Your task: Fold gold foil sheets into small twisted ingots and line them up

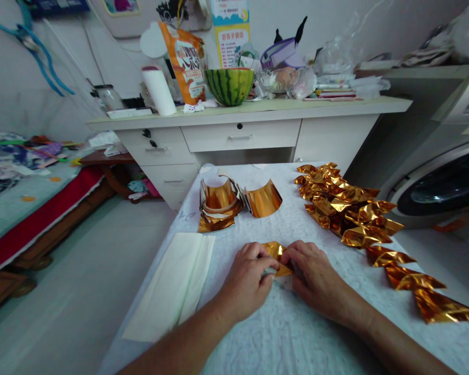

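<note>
The fingers of the left hand (247, 280) and the right hand (316, 276) are pinching a sheet of gold foil paper (275, 251) from either side, partly curled over it, and the sheet is lying low over the cloth-covered worktop (266, 333) between the two hands. Just beyond them, curled stacks of gold foil sheets (219, 200) are sitting near the far edge, with another curved bundle (264, 199) resting beside them. To the left, folded white paper (170, 286) is lying flat near the forearm. On the right, folded gold foil pieces (347, 208) are spreading in a heap that is trailing toward the near corner. Farther out, a white desk (238, 112) is holding a cut watermelon (229, 86), an orange snack pouch (185, 65) and a white paper roll (159, 91), while a front-loading washing machine (433, 156) is standing at the right.
</note>
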A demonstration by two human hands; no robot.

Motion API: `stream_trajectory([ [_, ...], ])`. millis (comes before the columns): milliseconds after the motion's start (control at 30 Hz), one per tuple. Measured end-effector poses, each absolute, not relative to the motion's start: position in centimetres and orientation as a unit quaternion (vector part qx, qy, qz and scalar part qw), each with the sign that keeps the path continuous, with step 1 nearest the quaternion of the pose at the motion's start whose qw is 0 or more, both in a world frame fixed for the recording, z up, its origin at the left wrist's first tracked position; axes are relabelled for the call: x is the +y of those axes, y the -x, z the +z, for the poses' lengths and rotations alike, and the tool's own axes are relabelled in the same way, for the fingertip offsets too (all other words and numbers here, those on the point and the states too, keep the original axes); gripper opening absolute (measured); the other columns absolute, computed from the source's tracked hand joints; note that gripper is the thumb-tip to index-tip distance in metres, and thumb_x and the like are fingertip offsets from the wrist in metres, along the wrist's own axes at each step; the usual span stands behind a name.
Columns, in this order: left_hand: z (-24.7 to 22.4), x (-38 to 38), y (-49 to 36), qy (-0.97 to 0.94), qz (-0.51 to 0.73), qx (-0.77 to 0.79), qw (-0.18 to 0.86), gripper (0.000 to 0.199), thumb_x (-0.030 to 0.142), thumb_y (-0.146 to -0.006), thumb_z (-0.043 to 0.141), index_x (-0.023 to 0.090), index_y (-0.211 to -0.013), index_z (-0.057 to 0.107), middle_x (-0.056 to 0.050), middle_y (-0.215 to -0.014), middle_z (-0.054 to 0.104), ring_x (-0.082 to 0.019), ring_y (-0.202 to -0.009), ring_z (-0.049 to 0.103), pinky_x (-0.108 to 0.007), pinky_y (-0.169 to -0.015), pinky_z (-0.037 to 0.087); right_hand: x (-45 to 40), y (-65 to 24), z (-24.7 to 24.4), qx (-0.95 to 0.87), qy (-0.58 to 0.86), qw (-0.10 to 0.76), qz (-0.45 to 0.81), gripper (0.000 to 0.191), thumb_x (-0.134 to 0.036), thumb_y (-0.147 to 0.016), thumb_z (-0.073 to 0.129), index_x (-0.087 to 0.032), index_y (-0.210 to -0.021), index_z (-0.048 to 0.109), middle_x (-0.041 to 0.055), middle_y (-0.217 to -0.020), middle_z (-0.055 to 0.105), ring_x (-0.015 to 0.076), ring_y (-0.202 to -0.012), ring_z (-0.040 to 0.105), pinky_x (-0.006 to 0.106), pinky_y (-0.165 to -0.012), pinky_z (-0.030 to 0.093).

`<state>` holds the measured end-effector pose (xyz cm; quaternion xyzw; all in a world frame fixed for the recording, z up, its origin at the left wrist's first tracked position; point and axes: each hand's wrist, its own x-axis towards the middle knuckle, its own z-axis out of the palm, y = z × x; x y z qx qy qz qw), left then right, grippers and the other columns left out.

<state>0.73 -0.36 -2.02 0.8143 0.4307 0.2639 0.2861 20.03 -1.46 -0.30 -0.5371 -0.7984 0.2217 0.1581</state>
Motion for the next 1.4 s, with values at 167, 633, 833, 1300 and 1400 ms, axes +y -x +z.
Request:
stream_trajectory([
  [167, -1.8, 0.1, 0.4, -0.842, 0.251, 0.375, 0.295, 0.049, -0.006, -0.065, 0.049, 0.022, -0.102, 0.065, -0.004, -0.108, 0.054, -0.020, -0.107, 0.051, -0.036, -0.097, 0.044, -1.3, -20.1, -0.1, -0.820, 0.513, 0.159, 0.196, 0.020, -0.011, -0.078, 0.062, -0.022, -0.095, 0.064, 0.0057, -0.099, 0.060, 0.0242, -0.092, 0.050, 0.037, -0.079, 0.038],
  [633, -1.0, 1.2, 1.5, -0.862, 0.221, 0.385, 0.245, 0.030, -0.002, -0.076, 0.048, 0.022, -0.094, 0.050, -0.001, -0.105, 0.056, -0.017, -0.100, 0.055, -0.029, -0.089, 0.046, -1.6, -19.8, 0.0, -0.866, 0.466, 0.135, 0.123, 0.009, -0.021, -0.091, 0.059, -0.019, -0.097, 0.065, 0.0071, -0.095, 0.066, 0.0246, -0.087, 0.057, 0.039, -0.077, 0.046],
  [833, -0.8, 1.5, 1.5, -0.861, 0.220, 0.411, 0.201, 0.030, -0.004, -0.075, 0.047, 0.021, -0.091, 0.049, -0.002, -0.103, 0.056, -0.018, -0.098, 0.055, -0.031, -0.087, 0.047, -1.5, -19.8, -0.2, -0.851, 0.491, 0.143, 0.124, 0.010, -0.010, -0.090, 0.056, -0.017, -0.094, 0.062, 0.0073, -0.091, 0.067, 0.0233, -0.083, 0.057, 0.037, -0.073, 0.046],
  [1300, -1.3, 1.9, 1.4, -0.897, 0.257, 0.341, 0.118, 0.011, 0.011, -0.091, 0.054, 0.017, -0.087, 0.061, -0.006, -0.111, 0.064, -0.021, -0.108, 0.057, -0.037, -0.095, 0.049, -1.8, -19.9, 0.5, -0.855, 0.480, 0.138, 0.142, 0.008, -0.020, -0.086, 0.062, -0.020, -0.093, 0.066, 0.0072, -0.094, 0.063, 0.0241, -0.089, 0.055, 0.039, -0.079, 0.044],
  [1400, -1.1, 1.6, 1.4, -0.904, 0.249, 0.332, 0.098, 0.012, 0.012, -0.093, 0.052, 0.016, -0.088, 0.062, -0.006, -0.108, 0.065, -0.021, -0.107, 0.057, -0.036, -0.095, 0.049, -1.8, -19.8, 0.0, -0.860, 0.475, 0.138, 0.124, 0.007, -0.021, -0.088, 0.061, -0.019, -0.092, 0.066, 0.0077, -0.094, 0.064, 0.0235, -0.087, 0.056, 0.038, -0.078, 0.045],
])
